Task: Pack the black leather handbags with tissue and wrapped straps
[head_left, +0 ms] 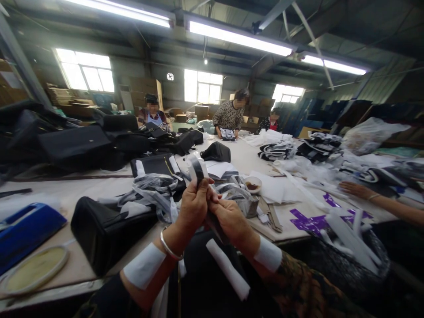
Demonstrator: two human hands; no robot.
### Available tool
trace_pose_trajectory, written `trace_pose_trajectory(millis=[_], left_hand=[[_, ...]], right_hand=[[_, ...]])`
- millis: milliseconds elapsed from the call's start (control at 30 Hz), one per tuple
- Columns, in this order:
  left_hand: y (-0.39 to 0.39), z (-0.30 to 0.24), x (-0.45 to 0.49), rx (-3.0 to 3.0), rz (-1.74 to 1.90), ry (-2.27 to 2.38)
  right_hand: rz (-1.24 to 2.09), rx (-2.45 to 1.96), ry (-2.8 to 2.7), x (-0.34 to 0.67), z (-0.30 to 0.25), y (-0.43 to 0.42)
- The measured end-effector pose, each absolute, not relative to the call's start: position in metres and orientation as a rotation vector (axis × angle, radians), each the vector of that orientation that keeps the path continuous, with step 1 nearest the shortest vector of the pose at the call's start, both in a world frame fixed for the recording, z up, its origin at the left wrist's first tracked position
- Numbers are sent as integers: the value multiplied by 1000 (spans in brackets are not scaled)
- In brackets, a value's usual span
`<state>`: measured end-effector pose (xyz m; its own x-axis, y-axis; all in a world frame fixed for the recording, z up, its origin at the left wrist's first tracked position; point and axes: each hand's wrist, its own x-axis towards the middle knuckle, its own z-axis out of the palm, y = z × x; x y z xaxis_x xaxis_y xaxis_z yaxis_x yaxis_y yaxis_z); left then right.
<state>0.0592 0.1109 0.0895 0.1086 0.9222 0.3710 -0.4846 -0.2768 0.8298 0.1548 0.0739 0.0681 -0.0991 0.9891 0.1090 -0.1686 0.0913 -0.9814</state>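
Observation:
Raised in front of me, my left hand (194,201) grips a dark strap (198,167) with a pale, shiny covering; its looped end sticks up above my fingers. Close beside it, my right hand (232,217) has its fingers closed on the lower part of the same strap. The fingertips nearly meet, and what lies between them is partly hidden. Under my hands lies a black bag (198,269) with a white paper roll (228,269) on it. Crumpled see-through plastic (152,190) rests just left of my hands, beside a black boxy bag (99,234).
A blue tape dispenser (29,229) and a round yellowish lid (35,269) sit at the left. Black bags (76,145) pile up behind. At right are a small bowl (253,184), purple plastic (308,221), a bin bag (361,247) of scraps and a co-worker's hand (357,190).

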Motion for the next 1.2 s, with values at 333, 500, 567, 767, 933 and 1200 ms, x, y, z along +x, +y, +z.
trace_pose_trajectory(millis=[333, 500, 567, 767, 933, 1200], left_hand=[[119, 94, 58, 1181, 1601, 590], [113, 89, 64, 1097, 1579, 597], [108, 87, 66, 1096, 1586, 625], [97, 85, 66, 1054, 1591, 593], [85, 92, 62, 991, 1439, 545], [121, 158, 37, 533, 1381, 468]], right_hand=[[1577, -1000, -1368, 171, 73, 67], [1629, -1027, -1361, 172, 75, 66], [1583, -1048, -1371, 168, 77, 65], [1464, -1026, -1419, 165, 82, 59], [1348, -1081, -1488, 171, 81, 51], [1184, -1167, -1539, 200, 73, -1]])
